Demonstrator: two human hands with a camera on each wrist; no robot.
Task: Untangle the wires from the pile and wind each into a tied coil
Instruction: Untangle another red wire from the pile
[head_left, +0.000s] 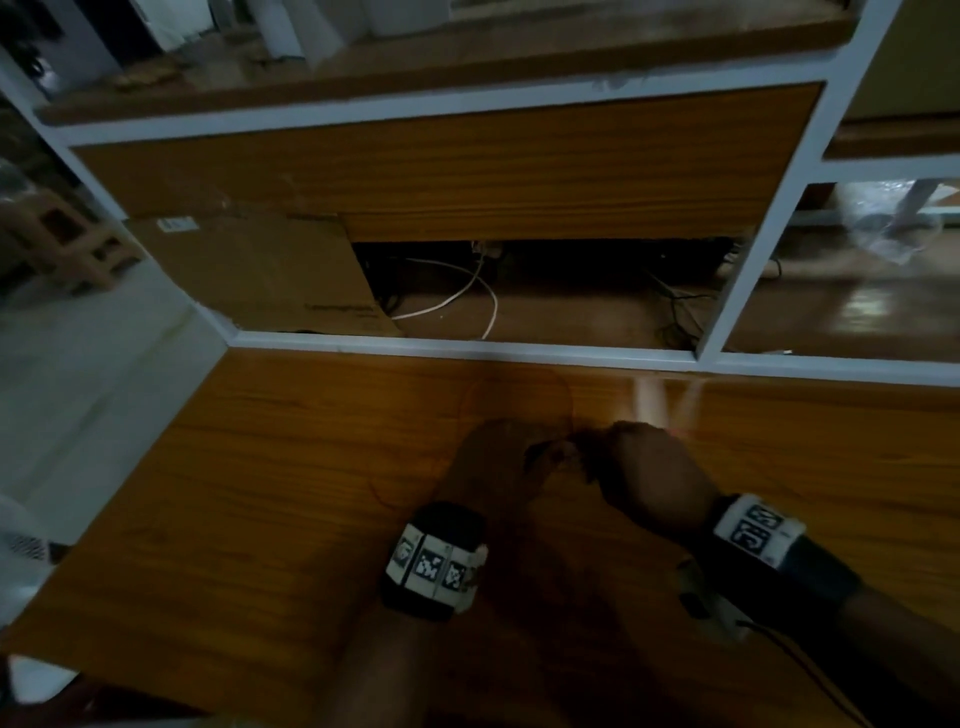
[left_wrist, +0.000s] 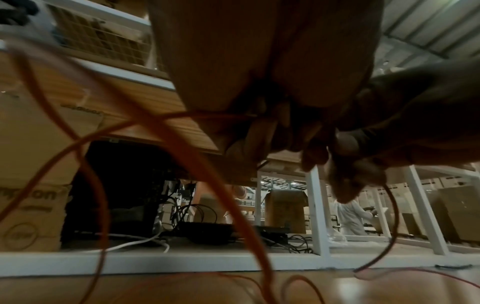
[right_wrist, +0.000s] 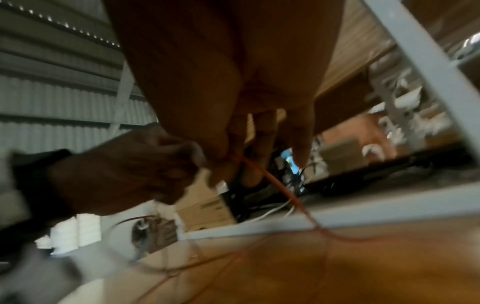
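Note:
A thin orange wire (left_wrist: 207, 170) hangs in several loose loops over the wooden table (head_left: 291, 467). In the head view it is faint, a loop (head_left: 519, 395) just beyond my hands. My left hand (head_left: 498, 462) is held just above the table and pinches the wire at its fingertips (left_wrist: 249, 131). My right hand (head_left: 639, 467) is close beside it, fingers curled, pinching the same wire (right_wrist: 270, 176), which runs down from it to the tabletop. The two hands almost touch.
A white frame rail (head_left: 467, 348) edges the table's far side. Behind it a lower shelf holds a cardboard box (head_left: 270, 270), a white cable (head_left: 467, 296) and black cables. A person in white (left_wrist: 353, 214) stands far off.

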